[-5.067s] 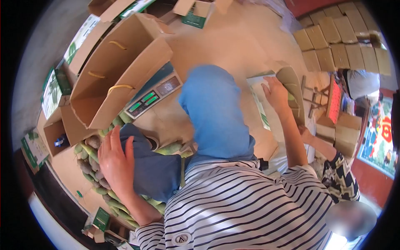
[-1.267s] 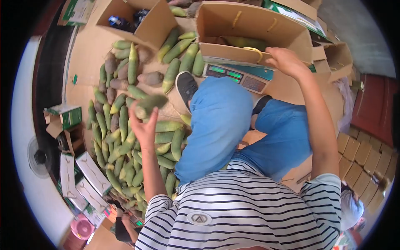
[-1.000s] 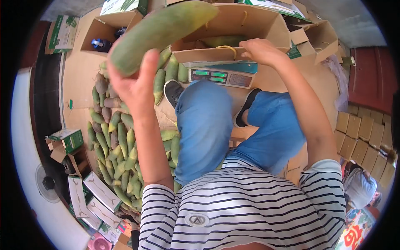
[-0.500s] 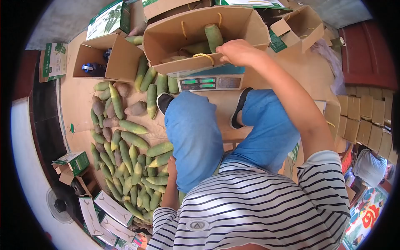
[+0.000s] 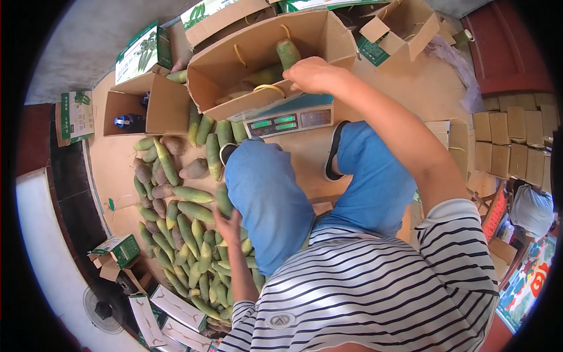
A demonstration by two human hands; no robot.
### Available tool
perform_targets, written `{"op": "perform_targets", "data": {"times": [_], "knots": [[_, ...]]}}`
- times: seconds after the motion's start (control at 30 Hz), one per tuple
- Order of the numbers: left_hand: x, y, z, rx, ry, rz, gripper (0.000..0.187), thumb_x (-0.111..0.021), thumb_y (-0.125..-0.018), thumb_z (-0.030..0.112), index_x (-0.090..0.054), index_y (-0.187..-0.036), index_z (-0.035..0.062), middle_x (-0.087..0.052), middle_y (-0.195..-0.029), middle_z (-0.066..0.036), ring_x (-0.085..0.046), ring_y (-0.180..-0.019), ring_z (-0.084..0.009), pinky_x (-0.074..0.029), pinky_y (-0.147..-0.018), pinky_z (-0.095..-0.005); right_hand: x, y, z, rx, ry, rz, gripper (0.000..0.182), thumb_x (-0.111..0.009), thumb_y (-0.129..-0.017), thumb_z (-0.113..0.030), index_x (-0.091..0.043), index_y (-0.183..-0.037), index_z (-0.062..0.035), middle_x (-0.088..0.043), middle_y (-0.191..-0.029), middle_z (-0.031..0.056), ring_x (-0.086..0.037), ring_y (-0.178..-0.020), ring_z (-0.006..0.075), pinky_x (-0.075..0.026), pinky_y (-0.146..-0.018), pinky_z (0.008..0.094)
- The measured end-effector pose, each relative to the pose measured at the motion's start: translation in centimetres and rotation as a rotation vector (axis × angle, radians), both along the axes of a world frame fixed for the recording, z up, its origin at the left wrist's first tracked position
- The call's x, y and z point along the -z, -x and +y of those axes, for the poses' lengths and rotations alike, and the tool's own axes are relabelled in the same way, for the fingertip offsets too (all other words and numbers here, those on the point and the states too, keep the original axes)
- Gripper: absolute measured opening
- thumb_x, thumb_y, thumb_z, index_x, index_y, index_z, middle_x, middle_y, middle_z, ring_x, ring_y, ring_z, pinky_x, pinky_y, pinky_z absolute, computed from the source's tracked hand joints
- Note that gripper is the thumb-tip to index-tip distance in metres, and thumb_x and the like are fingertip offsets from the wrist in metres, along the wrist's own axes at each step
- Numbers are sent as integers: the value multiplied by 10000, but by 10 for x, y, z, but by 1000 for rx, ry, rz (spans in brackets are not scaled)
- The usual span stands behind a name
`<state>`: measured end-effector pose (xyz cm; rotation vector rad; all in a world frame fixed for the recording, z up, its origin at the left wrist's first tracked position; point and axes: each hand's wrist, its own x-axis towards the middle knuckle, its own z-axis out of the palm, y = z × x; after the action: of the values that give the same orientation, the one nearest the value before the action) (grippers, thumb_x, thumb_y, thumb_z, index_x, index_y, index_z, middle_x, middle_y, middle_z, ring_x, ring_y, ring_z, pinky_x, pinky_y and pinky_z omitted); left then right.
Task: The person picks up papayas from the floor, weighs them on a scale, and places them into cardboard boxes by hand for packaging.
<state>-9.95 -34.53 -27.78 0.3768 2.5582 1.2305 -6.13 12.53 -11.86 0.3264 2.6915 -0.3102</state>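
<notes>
My left hand [image 5: 227,227] is closed on the lower end of a green radish [image 5: 223,199], which it holds upright beside my knee, over the pile of green radishes [image 5: 202,252]. At the front wall of an open cardboard box [image 5: 220,73], my right hand [image 5: 311,75] is closed around the lower part of another green radish [image 5: 287,54]. That radish tilts up inside the box, and my fingers hide its lower end. More radishes [image 5: 264,76] lie on the box floor. The box stands on a digital scale [image 5: 287,122] with lit green displays.
A smaller open box [image 5: 167,105] holding a blue-capped bottle [image 5: 129,122] stands left of the scale. Brown-skinned roots [image 5: 193,169] lie among the radishes. Further boxes [image 5: 404,26] stand behind, and small cartons [image 5: 516,129] are stacked at right, near another person [image 5: 531,211].
My left hand has moved forward from beside my knee and raised a green radish from the pile. My right hand stays at the box with its radish. The whole view has shifted slightly.
</notes>
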Motion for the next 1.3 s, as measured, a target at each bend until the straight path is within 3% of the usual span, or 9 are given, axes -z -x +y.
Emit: {"op": "perform_targets", "data": {"times": [0.27,0.4,0.47,0.57,0.67,0.87,1.0,1.17,1.3], "knots": [[-231,63,207,15,-908,493,511,-712,-755,-23,-449,-1191,-59,-552,-1138,-124,-572,-973,-179,-480,-817,-290,-4,-2,0,1,32,-10,231,-600,-845,-202,-601,-1010,-40,-642,-943,159,-611,-932,330,-483,-774,429],[-226,82,271,306,-644,623,479,-722,-774,57,-494,-1186,-26,-556,-1157,-158,-518,-1097,-212,-412,-933,-329,0,-4,1,-7,28,16,208,-613,-821,-192,-627,-970,-47,-647,-947,156,-612,-946,325,-485,-778,427],[-240,77,281,526,-66,785,436,-699,-791,125,-508,-1155,-21,-574,-1099,-175,-563,-1040,-285,-446,-875,-351,4,-3,1,25,20,13,195,-619,-805,-185,-641,-947,-52,-650,-949,154,-613,-951,322,-486,-781,425],[-281,41,280,764,271,602,439,-673,-799,181,-507,-1161,-5,-581,-1061,-186,-566,-981,-353,-456,-818,-400,11,-6,4,-24,34,105,211,-623,-788,-191,-652,-947,-55,-655,-949,144,-622,-940,308,-492,-764,426],[-312,-11,292,857,65,700,426,-669,-794,174,-519,-1161,19,-597,-1030,-174,-586,-902,-355,-463,-761,-413,11,-2,4,33,8,40,203,-605,-767,-172,-700,-931,-100,-680,-955,89,-647,-912,271,-523,-715,409],[-276,-21,335,984,210,770,347,-616,-841,219,-531,-1113,21,-599,-1018,-165,-608,-903,-324,-484,-723,-402,51,1,7,10,123,244,187,-611,-758,-171,-706,-909,-116,-685,-935,76,-652,-897,253,-527,-700,402],[-224,0,328,1082,839,643,379,-653,-803,261,-514,-1054,12,-585,-972,-198,-597,-883,-365,-487,-701,-433,8,-11,-1,41,44,58,196,-608,-774,-165,-669,-929,-62,-670,-952,136,-639,-918,303,-513,-733,393],[-221,-2,322,1150,553,578,403,-676,-780,239,-508,-1057,0,-586,-973,-207,-594,-900,-371,-485,-723,-441,4,-13,7,98,-43,139,252,-602,-795,-195,-640,-1005,-62,-660,-972,131,-627,-931,325,-505,-765,412],[-214,-2,324,1155,533,577,382,-670,-783,231,-504,-1044,7,-585,-978,-208,-589,-902,-371,-479,-726,-445,-75,-68,20,255,1,452,300,-561,-852,-255,-597,-1086,-70,-622,-1066,122,-581,-1019,306,-467,-854,405]]}}
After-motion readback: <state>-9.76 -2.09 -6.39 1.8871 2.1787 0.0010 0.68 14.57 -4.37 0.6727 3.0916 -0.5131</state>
